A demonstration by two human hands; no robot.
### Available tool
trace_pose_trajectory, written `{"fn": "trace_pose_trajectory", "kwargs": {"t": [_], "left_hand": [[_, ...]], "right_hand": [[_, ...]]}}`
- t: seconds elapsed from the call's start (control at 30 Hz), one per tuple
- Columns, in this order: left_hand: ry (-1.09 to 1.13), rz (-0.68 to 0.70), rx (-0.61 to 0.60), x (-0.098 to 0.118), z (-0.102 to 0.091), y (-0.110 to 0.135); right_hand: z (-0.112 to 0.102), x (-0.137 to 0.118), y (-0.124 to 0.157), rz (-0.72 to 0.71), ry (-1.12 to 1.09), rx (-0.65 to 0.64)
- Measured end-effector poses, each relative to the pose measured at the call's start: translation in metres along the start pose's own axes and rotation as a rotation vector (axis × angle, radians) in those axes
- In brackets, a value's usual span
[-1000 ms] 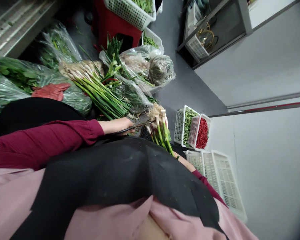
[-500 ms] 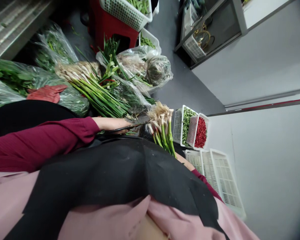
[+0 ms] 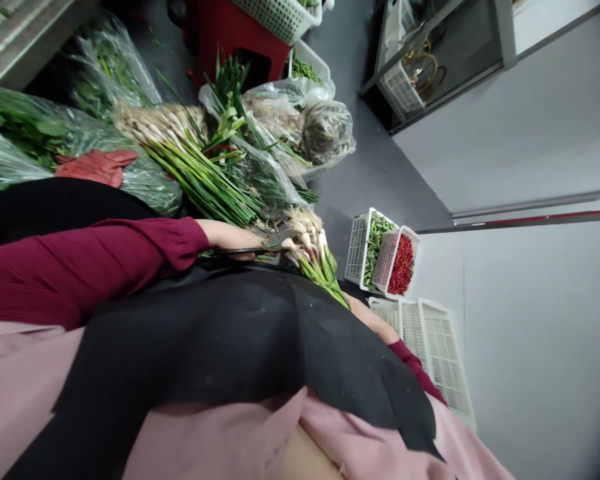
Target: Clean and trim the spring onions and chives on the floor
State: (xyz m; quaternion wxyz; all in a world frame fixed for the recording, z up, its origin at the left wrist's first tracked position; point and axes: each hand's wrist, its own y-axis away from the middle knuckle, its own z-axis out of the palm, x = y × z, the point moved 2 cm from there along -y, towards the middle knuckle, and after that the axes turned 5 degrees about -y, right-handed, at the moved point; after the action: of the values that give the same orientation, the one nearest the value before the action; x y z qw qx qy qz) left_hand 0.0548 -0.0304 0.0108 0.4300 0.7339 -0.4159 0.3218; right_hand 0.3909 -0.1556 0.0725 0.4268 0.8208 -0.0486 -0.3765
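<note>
My left hand (image 3: pixel 233 238), in a maroon sleeve, is closed round the handles of dark scissors (image 3: pixel 253 252). The blades point at the white root ends of a small bunch of green onions (image 3: pixel 314 257). My right hand (image 3: pixel 369 319) shows only as a wrist and the back of the hand behind my black apron (image 3: pixel 240 333). The green stalks run down into it, so it grips the bunch. The fingers themselves are hidden.
A big pile of green onions (image 3: pixel 190 167) and plastic bags of greens (image 3: pixel 300 127) lie on the grey floor beyond my hands. White baskets hold green pods (image 3: pixel 375 243) and red chillies (image 3: pixel 403 263), with empty baskets (image 3: pixel 440 353) beside them. A red stool (image 3: pixel 230 40) and a metal shelf (image 3: pixel 430 60) stand further off.
The bunch of green onions has dropped lower and moved closer to the scissors, whose tips now meet the root ends. The view has shifted slightly.
</note>
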Motion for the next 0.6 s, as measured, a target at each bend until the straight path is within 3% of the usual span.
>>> {"fn": "trace_pose_trajectory", "kwargs": {"t": [0.17, 0.33, 0.43, 0.53, 0.6], "left_hand": [[-0.074, -0.003, 0.159, -0.001, 0.014, -0.006], [-0.075, 0.007, 0.318, -0.008, 0.028, -0.005], [-0.020, -0.046, 0.266, -0.012, 0.028, -0.002], [0.033, 0.008, 0.162, -0.011, 0.025, -0.001], [0.015, 0.021, 0.168, -0.009, 0.022, -0.002]], "right_hand": [[0.001, -0.006, 0.005, -0.006, -0.068, -0.002], [-0.002, 0.014, 0.010, 0.057, -0.144, 0.024], [-0.001, 0.033, 0.016, 0.124, -0.271, 0.058], [0.001, 0.046, 0.021, 0.168, -0.400, 0.080], [0.003, 0.047, 0.022, 0.168, -0.422, 0.066]]}}
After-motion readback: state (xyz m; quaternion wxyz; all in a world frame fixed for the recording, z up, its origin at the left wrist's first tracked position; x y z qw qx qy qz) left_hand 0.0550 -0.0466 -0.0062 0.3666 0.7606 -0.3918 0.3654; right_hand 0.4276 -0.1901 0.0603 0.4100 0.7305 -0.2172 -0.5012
